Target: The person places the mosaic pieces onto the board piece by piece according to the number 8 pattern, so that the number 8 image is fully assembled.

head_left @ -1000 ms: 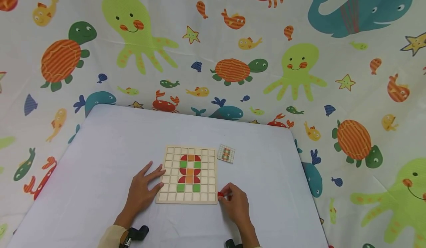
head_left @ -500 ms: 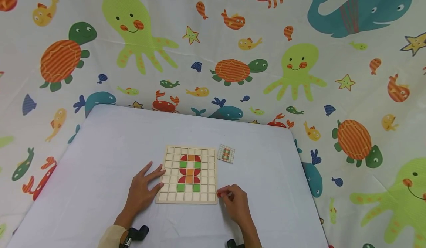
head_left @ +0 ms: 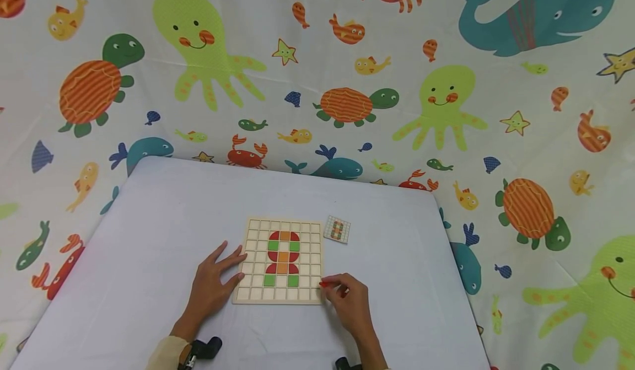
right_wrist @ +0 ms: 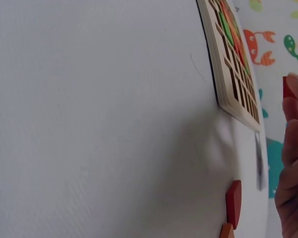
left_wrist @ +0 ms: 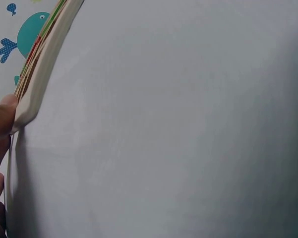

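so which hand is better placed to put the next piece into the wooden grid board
Probably the right hand: it already pinches a small red tile at the lower right corner of the wooden grid board. The left hand lies flat at the board's left edge, fingers spread, steadying it.

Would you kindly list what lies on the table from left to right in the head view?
Left hand → wooden grid board → red piece pinched by the right hand; the small pattern card sits farther back, above the right hand, so its place is unclear.
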Tool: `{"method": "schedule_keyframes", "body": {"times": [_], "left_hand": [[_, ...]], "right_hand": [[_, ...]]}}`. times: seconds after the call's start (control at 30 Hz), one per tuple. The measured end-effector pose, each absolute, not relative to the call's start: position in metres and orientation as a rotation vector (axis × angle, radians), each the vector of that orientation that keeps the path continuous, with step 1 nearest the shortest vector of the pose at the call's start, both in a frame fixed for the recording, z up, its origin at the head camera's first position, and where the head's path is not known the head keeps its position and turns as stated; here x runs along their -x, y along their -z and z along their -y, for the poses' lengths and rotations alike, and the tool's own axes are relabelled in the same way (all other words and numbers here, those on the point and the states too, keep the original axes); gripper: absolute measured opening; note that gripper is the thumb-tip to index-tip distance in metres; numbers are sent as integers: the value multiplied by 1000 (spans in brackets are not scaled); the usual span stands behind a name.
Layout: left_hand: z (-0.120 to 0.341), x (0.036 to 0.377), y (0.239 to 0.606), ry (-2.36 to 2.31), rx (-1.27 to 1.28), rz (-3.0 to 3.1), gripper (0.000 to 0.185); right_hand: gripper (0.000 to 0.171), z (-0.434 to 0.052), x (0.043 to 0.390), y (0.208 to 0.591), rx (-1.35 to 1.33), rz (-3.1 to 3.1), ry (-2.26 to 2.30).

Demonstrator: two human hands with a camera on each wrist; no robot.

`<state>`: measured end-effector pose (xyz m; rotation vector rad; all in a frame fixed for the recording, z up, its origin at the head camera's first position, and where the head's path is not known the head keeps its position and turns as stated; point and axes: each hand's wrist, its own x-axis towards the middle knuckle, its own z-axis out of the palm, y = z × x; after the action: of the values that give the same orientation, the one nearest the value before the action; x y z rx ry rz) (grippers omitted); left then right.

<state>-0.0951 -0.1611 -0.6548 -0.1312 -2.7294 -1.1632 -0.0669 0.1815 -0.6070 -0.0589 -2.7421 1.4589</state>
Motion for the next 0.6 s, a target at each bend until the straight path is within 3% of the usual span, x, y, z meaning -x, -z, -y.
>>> {"method": "schedule_keyframes", "body": {"times": [0.13, 0.6], "left_hand": [[160, 94, 654, 1169, 130, 2721, 51], [161, 94, 654, 1164, 142, 2710, 49]], "right_hand": [[16, -177, 67, 608, 47, 2739, -1431], [21, -150, 65, 605, 15, 2794, -1522]]}}
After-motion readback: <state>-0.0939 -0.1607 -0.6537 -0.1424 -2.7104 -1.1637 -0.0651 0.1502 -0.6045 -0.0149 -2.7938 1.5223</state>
